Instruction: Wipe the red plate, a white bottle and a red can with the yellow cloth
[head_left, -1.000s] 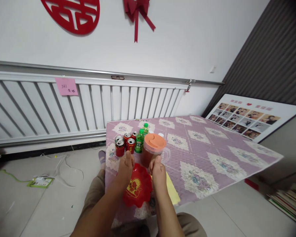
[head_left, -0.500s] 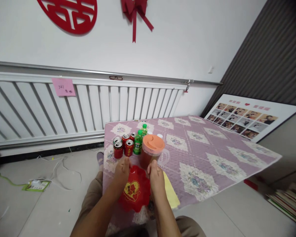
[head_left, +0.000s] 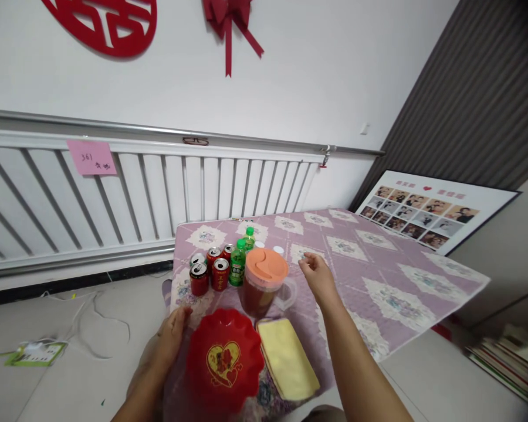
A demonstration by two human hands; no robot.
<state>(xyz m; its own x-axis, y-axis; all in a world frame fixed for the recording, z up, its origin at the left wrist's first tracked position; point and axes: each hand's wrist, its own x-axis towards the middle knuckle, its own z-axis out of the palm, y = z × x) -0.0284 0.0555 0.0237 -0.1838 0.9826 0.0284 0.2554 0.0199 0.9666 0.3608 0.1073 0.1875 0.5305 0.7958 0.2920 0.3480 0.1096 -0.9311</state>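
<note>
My left hand (head_left: 173, 332) is at the table's left edge, beside a scalloped red dish (head_left: 223, 357) with a gold heart print. Its fingers are loosely bent, with nothing visible in them. Over the tablecloth, my right hand (head_left: 319, 276) is empty, its fingers partly curled and apart. Just left of it stands a clear pitcher (head_left: 257, 296) of brown liquid with an orange lid (head_left: 266, 268); the handle faces that hand without contact. A folded yellow cloth (head_left: 288, 358) lies to the right of the dish.
Several drink cans (head_left: 220, 274) and green-capped bottles (head_left: 237, 264) cluster left of the pitcher. White caps (head_left: 278, 250) show behind it. A floral cloth (head_left: 347, 247) covers the table. Beyond are a white radiator (head_left: 158, 193) and a leaning photo board (head_left: 422, 208).
My hands have moved apart: the left to the table's left edge, the right to the far side of the pitcher's handle. The yellow cloth and pitcher handle are more exposed; the view has shifted slightly.
</note>
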